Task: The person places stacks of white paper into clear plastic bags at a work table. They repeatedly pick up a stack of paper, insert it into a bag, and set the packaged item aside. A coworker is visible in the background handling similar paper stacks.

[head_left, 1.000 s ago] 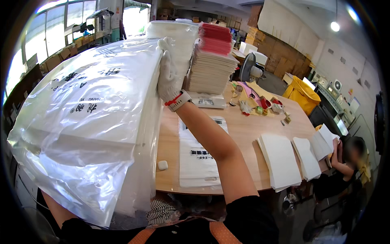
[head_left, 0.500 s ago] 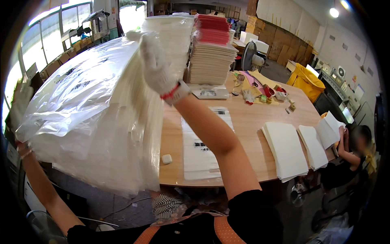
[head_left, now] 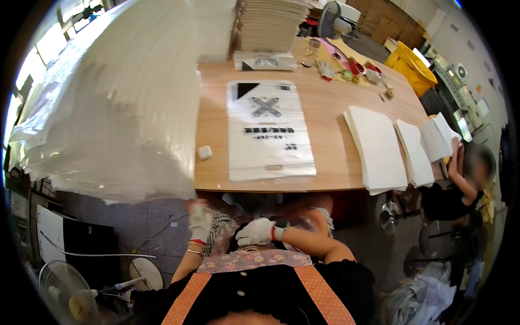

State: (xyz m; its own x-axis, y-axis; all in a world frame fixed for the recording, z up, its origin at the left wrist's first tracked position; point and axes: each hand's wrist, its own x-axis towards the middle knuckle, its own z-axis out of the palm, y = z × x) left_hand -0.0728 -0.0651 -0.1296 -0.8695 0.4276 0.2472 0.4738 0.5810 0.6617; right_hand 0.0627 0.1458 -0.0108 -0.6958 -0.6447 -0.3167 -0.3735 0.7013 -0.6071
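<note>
A thick, wide stack of clear plastic bags (head_left: 124, 103) lies over the left end of the wooden table (head_left: 325, 108) and hangs past its front edge. My left hand (head_left: 201, 222), in a white glove, is raised just under that overhanging edge with its fingers apart and nothing in it. My right hand (head_left: 259, 232), also gloved, rests at my lap with fingers curled and holds nothing. One printed white bag (head_left: 268, 130) lies flat on the table in front of me, with a small white block (head_left: 205, 153) to its left.
Stacks of white sheets (head_left: 376, 146) lie at the table's right end, where a seated person (head_left: 460, 184) handles them. A tall paper pile (head_left: 271, 24) stands at the back. A yellow bin (head_left: 414, 70) is beyond. A floor fan (head_left: 70, 292) stands at lower left.
The bag stack I held up with both hands now lies on the table's left end. Both hands have let go and dropped to my lap. My view has tilted downward.
</note>
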